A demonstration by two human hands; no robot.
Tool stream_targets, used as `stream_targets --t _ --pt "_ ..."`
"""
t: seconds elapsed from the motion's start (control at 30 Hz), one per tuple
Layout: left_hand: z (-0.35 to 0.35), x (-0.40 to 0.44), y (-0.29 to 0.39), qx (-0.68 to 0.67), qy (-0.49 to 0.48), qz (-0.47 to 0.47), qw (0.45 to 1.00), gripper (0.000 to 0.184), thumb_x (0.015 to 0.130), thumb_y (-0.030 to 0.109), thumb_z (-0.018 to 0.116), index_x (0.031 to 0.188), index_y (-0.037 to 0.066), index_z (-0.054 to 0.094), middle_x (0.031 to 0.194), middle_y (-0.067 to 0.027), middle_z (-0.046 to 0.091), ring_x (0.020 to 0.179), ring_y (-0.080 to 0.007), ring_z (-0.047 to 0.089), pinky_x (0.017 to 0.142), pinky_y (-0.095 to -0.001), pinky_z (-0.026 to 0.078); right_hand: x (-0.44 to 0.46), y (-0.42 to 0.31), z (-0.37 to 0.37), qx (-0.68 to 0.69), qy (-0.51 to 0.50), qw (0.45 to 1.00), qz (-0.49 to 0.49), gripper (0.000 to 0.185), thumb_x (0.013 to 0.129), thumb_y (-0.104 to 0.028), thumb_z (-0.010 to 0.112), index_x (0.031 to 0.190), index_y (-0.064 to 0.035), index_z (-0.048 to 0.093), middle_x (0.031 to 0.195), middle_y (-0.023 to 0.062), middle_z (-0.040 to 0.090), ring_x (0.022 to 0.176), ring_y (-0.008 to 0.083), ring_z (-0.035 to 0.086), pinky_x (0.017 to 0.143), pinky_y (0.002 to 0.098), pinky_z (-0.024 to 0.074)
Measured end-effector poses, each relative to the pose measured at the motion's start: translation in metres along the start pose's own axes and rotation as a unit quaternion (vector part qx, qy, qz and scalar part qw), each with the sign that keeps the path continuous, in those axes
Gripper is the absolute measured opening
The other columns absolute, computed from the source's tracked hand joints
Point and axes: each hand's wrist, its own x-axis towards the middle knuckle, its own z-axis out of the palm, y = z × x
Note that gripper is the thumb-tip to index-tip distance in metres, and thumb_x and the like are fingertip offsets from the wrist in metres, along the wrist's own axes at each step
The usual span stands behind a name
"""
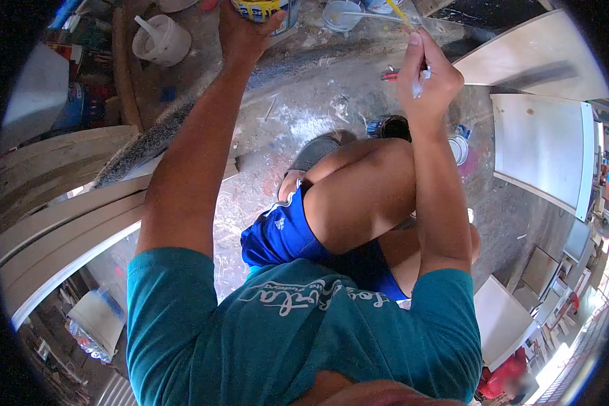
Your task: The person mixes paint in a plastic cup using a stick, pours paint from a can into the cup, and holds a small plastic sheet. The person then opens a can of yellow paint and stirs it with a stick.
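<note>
At the top edge, my left hand [243,37] is closed around a can [287,15] with a yellow and blue label; the frame cuts off part of it. My right hand [432,81], raised to the right of the can, pinches a thin yellow stick [398,12] whose far end leaves the view. A whitish smear or scrap [421,82], which I cannot make out, shows at the right palm. Between the hands, a clear plastic tub [340,16] stands on the floor. Something with red handles [389,76] lies just left of the right hand.
A white bucket [176,49] holding a stick stands at upper left. Long boards [68,220] lie along the left side. A dark open can [394,127] sits beyond my knee. Pale panels [538,145] line the right; a person in red [504,375] is at lower right.
</note>
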Motion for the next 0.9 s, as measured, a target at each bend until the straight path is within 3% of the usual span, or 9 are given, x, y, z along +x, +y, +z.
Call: stream_targets --t 0.07,0.17,0.37,0.57,0.67,0.9 --pt "0.0 0.0 0.004 -0.001 0.002 0.018 1.0 0.075 0.08 0.004 0.079 0.146 0.006 0.043 0.135 -0.0103 0.063 0.126 -0.025 0.062 0.107 -0.039 0.049 0.0 0.001 0.001 0.005 0.001 1.0 -0.001 0.012 0.095 -0.006 0.073 0.105 -0.0017 0.078 0.074 0.0196 0.072 0.06 0.0295 0.073 0.055 0.0353 0.0551" --pt "-0.004 0.0 0.004 0.042 -0.02 -0.037 0.998 0.073 0.081 0.004 0.079 0.145 0.006 0.044 0.132 -0.0088 0.064 0.122 -0.0243 0.064 0.105 -0.0383 0.05 0.0 0.001 0.002 0.013 0.009 1.0 -0.003 0.012 0.095 -0.005 0.073 0.105 -0.0025 0.078 0.074 0.0195 0.072 0.06 0.0296 0.073 0.055 0.0356 0.0546" --pt "-0.002 -0.001 0.008 0.0 -0.01 -0.058 0.998 0.072 0.082 0.004 0.08 0.145 0.007 0.044 0.132 -0.0082 0.064 0.119 -0.0224 0.065 0.101 -0.0347 0.052 0.0 -0.002 0.001 0.012 0.011 1.0 -0.001 0.011 0.095 -0.005 0.073 0.105 -0.0032 0.078 0.072 0.0186 0.07 0.055 0.0279 0.07 0.052 0.0349 0.0517" --pt "-0.001 -0.002 0.011 0.045 0.007 -0.146 0.988 0.078 0.08 0.002 0.082 0.147 0.009 0.042 0.135 -0.0078 0.062 0.12 -0.0217 0.064 0.101 -0.033 0.051 0.0 -0.003 0.001 0.01 0.008 1.0 0.006 0.01 0.095 -0.005 0.073 0.104 -0.0033 0.078 0.07 0.0178 0.069 0.054 0.028 0.068 0.052 0.0344 0.0513" --pt "0.006 0.0 -0.006 -0.08 0.01 -0.044 0.996 0.076 0.081 0.003 0.082 0.146 0.009 0.043 0.134 -0.0072 0.062 0.12 -0.0212 0.063 0.102 -0.0328 0.051 0.0 -0.003 0.001 0.008 0.009 1.0 -0.002 0.01 0.095 -0.006 0.073 0.104 -0.0032 0.078 0.07 0.0179 0.069 0.054 0.029 0.068 0.052 0.035 0.0514" --pt "0.0 0.0 0.009 -0.026 -0.01 -0.073 0.997 0.071 0.082 0.004 0.08 0.144 0.008 0.045 0.132 -0.0073 0.063 0.122 -0.0213 0.063 0.103 -0.0344 0.05 0.0 -0.002 0.0 -0.007 -0.006 1.0 -0.001 0.011 0.096 -0.007 0.072 0.105 -0.0031 0.077 0.069 0.0187 0.068 0.054 0.03 0.068 0.052 0.0356 0.0511"
